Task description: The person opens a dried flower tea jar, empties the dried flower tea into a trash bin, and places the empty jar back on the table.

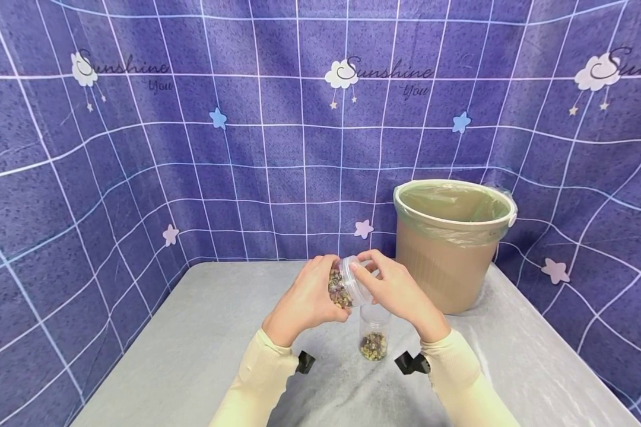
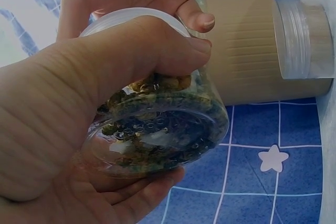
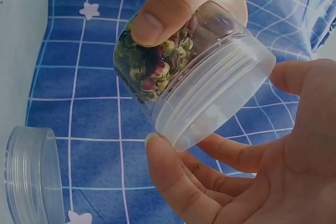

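Dried rosebuds partly fill a clear jar (image 1: 339, 289) tilted above the table, which my left hand (image 1: 308, 299) grips round its body. The left thumb lies across the jar's side in both wrist views. A translucent white lid (image 3: 218, 98) sits on the jar's mouth, facing right. My right hand (image 1: 397, 290) holds this lid at its rim, one fingertip touching each side, with the palm apart from the lid's top. Just below the hands stands a second clear jar (image 1: 374, 346), upright, with dried buds in its lower part. Its ridged upper part (image 2: 294, 38) shows in the left wrist view.
A beige bin (image 1: 443, 267) with a green liner stands at the right rear, close behind the right hand. The grey table (image 1: 219, 332) ends against a blue gridded cloth (image 1: 278, 148) at the back and sides.
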`<state>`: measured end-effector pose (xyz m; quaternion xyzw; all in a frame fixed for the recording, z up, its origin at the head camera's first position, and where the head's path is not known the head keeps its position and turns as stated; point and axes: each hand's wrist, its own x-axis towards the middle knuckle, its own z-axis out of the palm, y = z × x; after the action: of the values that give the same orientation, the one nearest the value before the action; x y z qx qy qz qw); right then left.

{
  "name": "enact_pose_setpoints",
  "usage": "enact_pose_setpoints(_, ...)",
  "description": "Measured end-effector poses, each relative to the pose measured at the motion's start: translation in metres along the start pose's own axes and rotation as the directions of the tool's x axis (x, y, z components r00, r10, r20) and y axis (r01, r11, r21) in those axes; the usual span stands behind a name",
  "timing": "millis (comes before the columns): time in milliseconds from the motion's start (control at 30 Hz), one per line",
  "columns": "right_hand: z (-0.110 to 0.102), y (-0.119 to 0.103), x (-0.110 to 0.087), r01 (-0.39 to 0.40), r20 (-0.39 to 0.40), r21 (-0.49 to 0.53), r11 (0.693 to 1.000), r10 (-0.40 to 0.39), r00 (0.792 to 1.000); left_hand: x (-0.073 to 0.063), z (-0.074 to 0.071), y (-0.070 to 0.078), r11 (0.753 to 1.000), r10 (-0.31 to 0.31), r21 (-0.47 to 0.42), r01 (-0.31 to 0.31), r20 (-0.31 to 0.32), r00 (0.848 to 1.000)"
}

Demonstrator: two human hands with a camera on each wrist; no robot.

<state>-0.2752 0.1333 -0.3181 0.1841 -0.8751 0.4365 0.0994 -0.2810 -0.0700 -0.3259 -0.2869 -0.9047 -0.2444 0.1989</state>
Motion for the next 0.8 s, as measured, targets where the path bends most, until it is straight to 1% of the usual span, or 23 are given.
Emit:
enact_pose_setpoints(367, -0.0053, 0.0037, -0.0002, 0.076, 0.039, -0.027, 0.997, -0.075, 0.996, 0.0004, -0.0014, 0.0004, 1.000, -0.019, 0.003, 0.019, 0.023, 1.000)
enact_pose_setpoints(633, -0.0058, 0.0045, 0.0007, 0.125, 0.043, -0.022, 0.992, -0.124, 0.991, -0.0001, -0.0019, -0.0002, 1.000, -0.016, -0.001, 0.016, 0.021, 1.000)
enact_pose_setpoints(800, -0.0058, 0.0042, -0.0002, 0.150, 0.032, -0.032, 0.988, -0.149, 0.988, -0.0005, -0.0022, -0.0001, 1.000, -0.011, -0.006, 0.011, 0.011, 1.000)
